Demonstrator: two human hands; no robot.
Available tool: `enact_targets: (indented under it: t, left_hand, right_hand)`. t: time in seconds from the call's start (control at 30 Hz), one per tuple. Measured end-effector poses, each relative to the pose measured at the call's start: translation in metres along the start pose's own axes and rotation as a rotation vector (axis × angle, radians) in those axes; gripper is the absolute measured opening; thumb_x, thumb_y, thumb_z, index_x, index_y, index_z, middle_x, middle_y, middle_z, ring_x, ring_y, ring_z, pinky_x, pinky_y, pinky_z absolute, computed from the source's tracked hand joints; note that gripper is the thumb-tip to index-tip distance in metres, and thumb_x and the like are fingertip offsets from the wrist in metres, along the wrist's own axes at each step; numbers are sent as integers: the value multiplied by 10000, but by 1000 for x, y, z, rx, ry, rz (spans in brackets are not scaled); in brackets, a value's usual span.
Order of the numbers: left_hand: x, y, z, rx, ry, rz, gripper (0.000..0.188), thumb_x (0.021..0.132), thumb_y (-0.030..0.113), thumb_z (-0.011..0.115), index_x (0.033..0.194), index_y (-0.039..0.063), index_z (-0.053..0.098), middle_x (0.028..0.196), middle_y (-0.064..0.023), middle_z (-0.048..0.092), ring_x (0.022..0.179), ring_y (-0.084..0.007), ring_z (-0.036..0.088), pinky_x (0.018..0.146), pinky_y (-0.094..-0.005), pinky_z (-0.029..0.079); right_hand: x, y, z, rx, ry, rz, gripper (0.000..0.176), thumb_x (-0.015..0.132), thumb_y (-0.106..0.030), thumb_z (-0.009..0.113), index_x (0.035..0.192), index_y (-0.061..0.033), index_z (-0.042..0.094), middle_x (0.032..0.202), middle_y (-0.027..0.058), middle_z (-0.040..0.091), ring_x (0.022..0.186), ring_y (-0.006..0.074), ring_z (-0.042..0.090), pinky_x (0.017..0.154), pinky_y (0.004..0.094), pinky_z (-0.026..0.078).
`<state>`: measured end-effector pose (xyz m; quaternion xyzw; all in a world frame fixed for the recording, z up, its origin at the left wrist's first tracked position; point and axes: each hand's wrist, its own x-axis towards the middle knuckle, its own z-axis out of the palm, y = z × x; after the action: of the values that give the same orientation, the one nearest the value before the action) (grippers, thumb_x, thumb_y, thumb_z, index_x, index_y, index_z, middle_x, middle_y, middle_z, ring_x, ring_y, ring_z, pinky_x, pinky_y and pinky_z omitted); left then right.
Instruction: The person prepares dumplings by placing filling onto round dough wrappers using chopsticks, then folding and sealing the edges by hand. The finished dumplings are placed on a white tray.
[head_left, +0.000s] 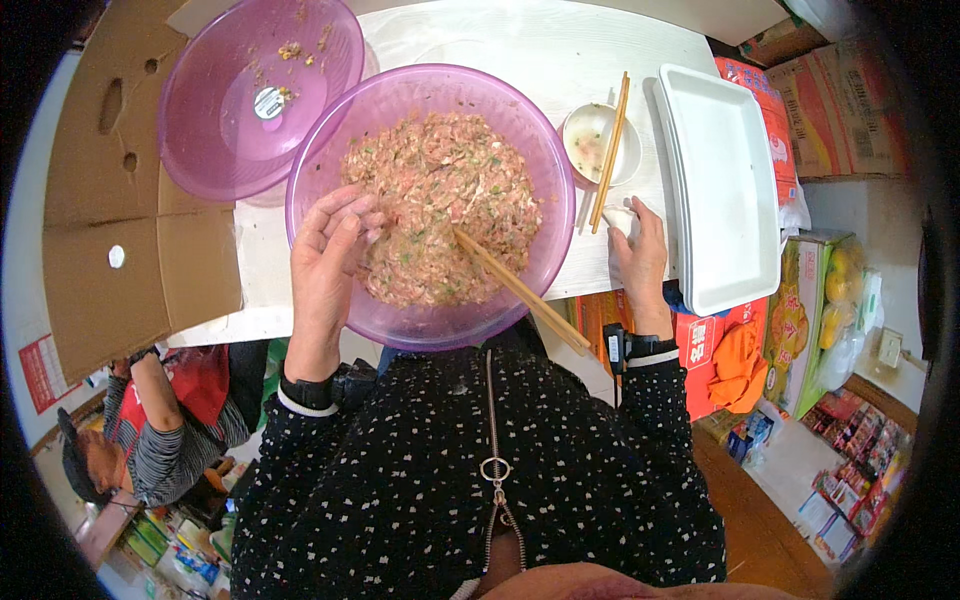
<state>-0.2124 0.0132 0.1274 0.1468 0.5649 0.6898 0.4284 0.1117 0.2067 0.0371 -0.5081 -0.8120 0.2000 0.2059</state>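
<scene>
A large purple translucent plastic bowl (551, 270) holds minced meat filling (442, 195) flecked with green. My left hand (330, 247) reaches over its left rim, fingers loosely bent and smeared with pale residue, close to the meat; I see no object in it. Wooden chopsticks (525, 292) stand tilted in the filling and cross the front right rim. At the table's front edge, my right hand (641, 255) has its thumb and fingers around a small white item (621, 218). Whether it grips this item is unclear.
Behind on the left sits a second purple bowl (202, 142) with food scraps. A small white bowl (634, 154) has another pair of chopsticks (611, 150) across it. Stacked white trays (727, 187) stand right. Cardboard (105, 210) borders the left; a person (165, 420) is beyond it.
</scene>
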Motion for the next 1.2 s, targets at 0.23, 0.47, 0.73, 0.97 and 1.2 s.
enact_targets:
  t: [0.23,0.47,0.73,0.97,1.2]
  left_hand:
    - [1,10,-35,126,50,228,336,947,56,519,1268,-29,465,1171,-148,594,1005,-173,600,883,-296,480]
    - [-6,-8,-63,264,-84,409,375,919,83,559,1254,-54,459,1147,-146,590,1026,-206,599,896,-350,484]
    - [10,-26,-76,546,214,781,506,834,13,601,1307,-64,442,1349,-172,476,1280,-254,433,1102,-380,283]
    - [9,-29,-89,130,-151,230,626,716,0,538,1328,-80,437,1315,-138,520,1198,-193,505,1019,-284,379]
    - [20,-34,-94,-151,-201,182,636,663,-108,436,1296,-65,479,1188,-125,578,1054,-197,568,903,-261,472]
  right_hand:
    - [-4,7,16,16,78,-143,487,751,22,662,1221,12,536,1160,187,582,1083,341,541,922,391,447]
    - [-6,21,29,73,152,-170,472,772,20,654,1230,16,539,1142,177,594,1066,303,572,921,362,456]
    - [-12,25,32,102,113,-124,507,808,15,656,1288,26,494,1256,153,558,1175,252,534,1008,340,402]
    - [-19,43,42,70,280,-288,455,797,12,642,1240,18,539,1199,176,591,1127,284,569,972,350,435]
    - [-15,52,26,516,254,-25,481,831,-24,642,1292,16,510,1214,141,580,1116,191,561,971,296,433]
